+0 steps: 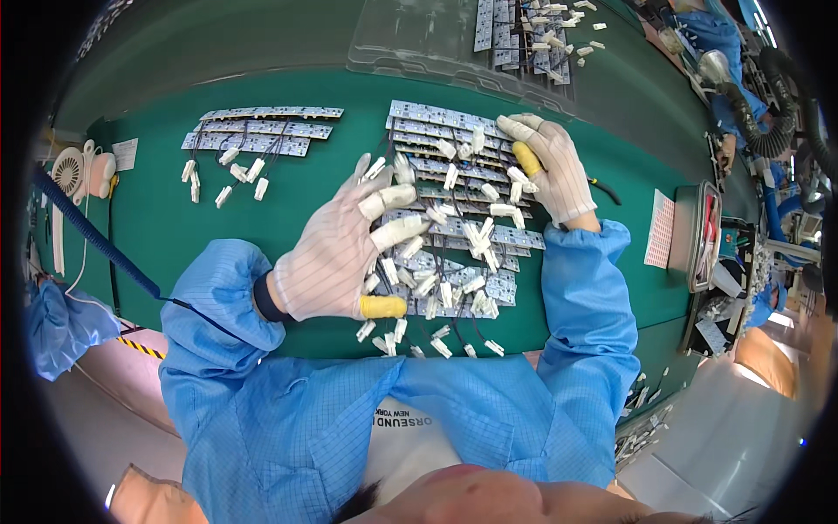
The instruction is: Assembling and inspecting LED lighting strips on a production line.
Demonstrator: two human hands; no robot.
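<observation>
A stack of narrow white circuit board strips [445, 113] lies in front of me, with dark wires and white plug connectors [480, 236] spilling over it toward me. My left hand [336, 244], in a striped white glove with white finger covers and a yellow one on the thumb, is at the stack's left side. Its fingers are spread over the connectors, hiding some strip ends. My right hand [559, 170], gloved likewise with a yellow thumb cover, closes on the right ends of the upper strips. Its fingertips partly hide those ends.
A smaller group of wired strips [253, 131] lies left on the green mat [166, 253]. Beyond is a clear plastic tray [410, 52] with more boards. A pair of pliers [605, 190], a printed sheet [660, 229] and a container [696, 236] are right; a white fan [70, 170] stands left.
</observation>
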